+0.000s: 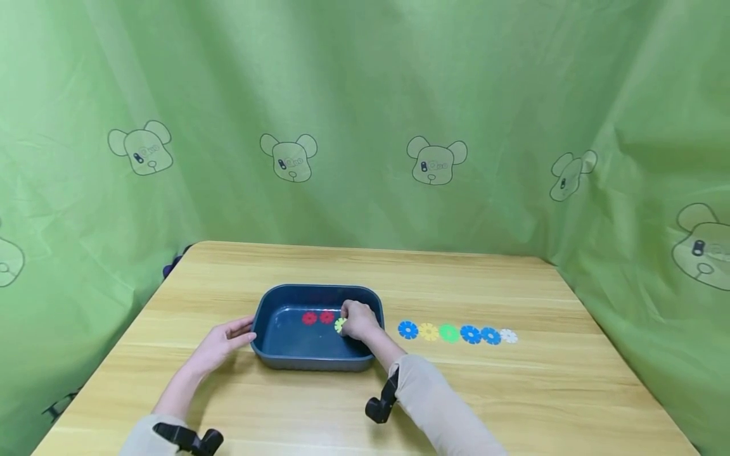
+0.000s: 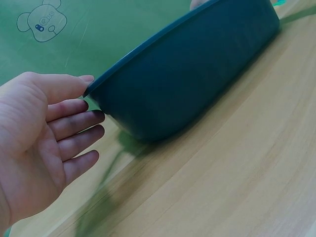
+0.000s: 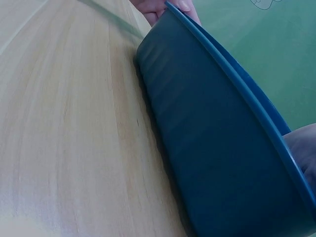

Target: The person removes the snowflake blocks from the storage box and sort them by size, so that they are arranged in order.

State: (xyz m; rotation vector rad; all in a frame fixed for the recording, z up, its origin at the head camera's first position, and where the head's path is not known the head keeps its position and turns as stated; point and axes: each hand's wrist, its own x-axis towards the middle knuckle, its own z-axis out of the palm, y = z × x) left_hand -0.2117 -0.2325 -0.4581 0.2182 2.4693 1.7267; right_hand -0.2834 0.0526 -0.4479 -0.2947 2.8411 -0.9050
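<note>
A dark blue plastic basin (image 1: pixel 308 363) stands on the table. My left hand (image 1: pixel 219 345) holds its left end; in the left wrist view the thumb (image 2: pixel 86 79) lies at the rim, with the fingers against the outer wall. My right hand (image 1: pixel 359 320) reaches over the right side into the basin and pinches a yellow-green snowflake disc (image 1: pixel 339 325) near the bottom. Left of that disc, a red snowflake disc (image 1: pixel 309 318) and another red disc (image 1: pixel 327 316) lie inside. The right wrist view shows mostly the basin's outer wall (image 3: pixel 212 138), which hides the right fingertips.
Right of the basin, several snowflake discs form a row on the wooden table (image 1: pixel 513 392): a blue disc (image 1: pixel 407 329), a yellow disc (image 1: pixel 428 332), a green disc (image 1: pixel 449 333), more blue ones and a white disc (image 1: pixel 508 335). A green curtain (image 1: pixel 365 209) hangs behind the table.
</note>
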